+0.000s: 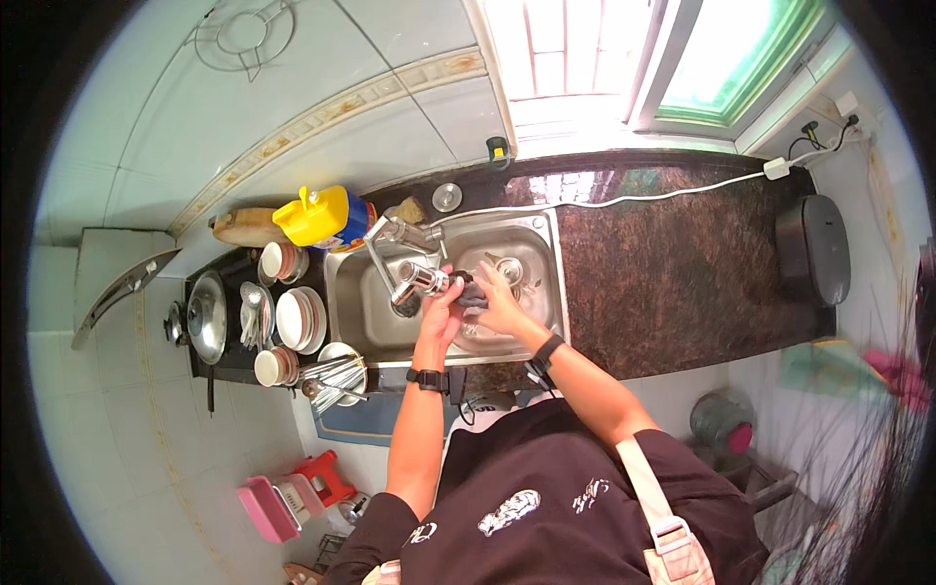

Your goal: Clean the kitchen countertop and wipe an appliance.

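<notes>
My left hand (441,304) and my right hand (499,306) are together over the double steel sink (554,283), both gripping a small dark grey, cloth-like item (473,296). Fingers partly cover it, so its exact shape is unclear. Right beside my left hand, a chrome tap fitting (425,277) hangs over the basins, with more chrome tap parts (414,236) behind it. Beyond my right hand, the sink drain (509,268) shows in the right basin.
Left: stacked bowls (291,317), a steel lid (207,317), chopsticks (341,375) on a dish, and a yellow-blue jug (322,219). A white cable (663,195) crosses the dark counter (663,273) toward a black bin-like container (814,249). Below are a pink basin (263,507) and red stool (327,478).
</notes>
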Available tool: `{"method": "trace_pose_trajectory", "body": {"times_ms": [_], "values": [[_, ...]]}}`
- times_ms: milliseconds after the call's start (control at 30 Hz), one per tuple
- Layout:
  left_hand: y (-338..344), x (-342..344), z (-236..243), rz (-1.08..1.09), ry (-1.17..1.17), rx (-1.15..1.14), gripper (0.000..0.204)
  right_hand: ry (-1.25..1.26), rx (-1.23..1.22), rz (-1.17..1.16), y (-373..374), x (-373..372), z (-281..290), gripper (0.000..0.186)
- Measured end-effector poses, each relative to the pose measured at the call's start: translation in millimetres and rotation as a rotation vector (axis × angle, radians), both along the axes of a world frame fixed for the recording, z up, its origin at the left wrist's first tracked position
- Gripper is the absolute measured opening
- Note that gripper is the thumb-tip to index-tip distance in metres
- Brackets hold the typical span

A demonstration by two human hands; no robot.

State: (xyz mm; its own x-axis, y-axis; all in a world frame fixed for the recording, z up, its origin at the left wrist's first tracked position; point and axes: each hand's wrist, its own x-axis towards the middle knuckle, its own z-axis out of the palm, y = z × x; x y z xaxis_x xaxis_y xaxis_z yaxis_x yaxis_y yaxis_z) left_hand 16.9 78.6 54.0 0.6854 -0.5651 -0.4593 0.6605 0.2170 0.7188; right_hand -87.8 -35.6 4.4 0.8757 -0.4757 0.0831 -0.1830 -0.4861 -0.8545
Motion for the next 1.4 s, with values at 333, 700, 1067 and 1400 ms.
{"method": "trace_pose_trajectory", "body": {"times_ms": [333,700,1067,1400], "values": [[46.2,47.8,-23.9,-0.150,-0.165,0.251,0.037,-0.023,0.216,0.180,-23.5,29.6,43.6,0.041],[35.2,34.3,-76.3,-0.545,-0.928,0.090,0.075,0.253,0.591,0.121,-9.1,38.0,45.1,0.045],[9.5,28.3,-50.4,-0.412,-0.682,0.244,0.029,-0.012,0.602,-0.267,-6.4,30.3,28.4,0.041],[-9.1,6.8,-67.0,-0.214,-0.439,0.390,0.033,0.155,0.850,-0.403,36.9,34.8,-32.2,0.042]]}}
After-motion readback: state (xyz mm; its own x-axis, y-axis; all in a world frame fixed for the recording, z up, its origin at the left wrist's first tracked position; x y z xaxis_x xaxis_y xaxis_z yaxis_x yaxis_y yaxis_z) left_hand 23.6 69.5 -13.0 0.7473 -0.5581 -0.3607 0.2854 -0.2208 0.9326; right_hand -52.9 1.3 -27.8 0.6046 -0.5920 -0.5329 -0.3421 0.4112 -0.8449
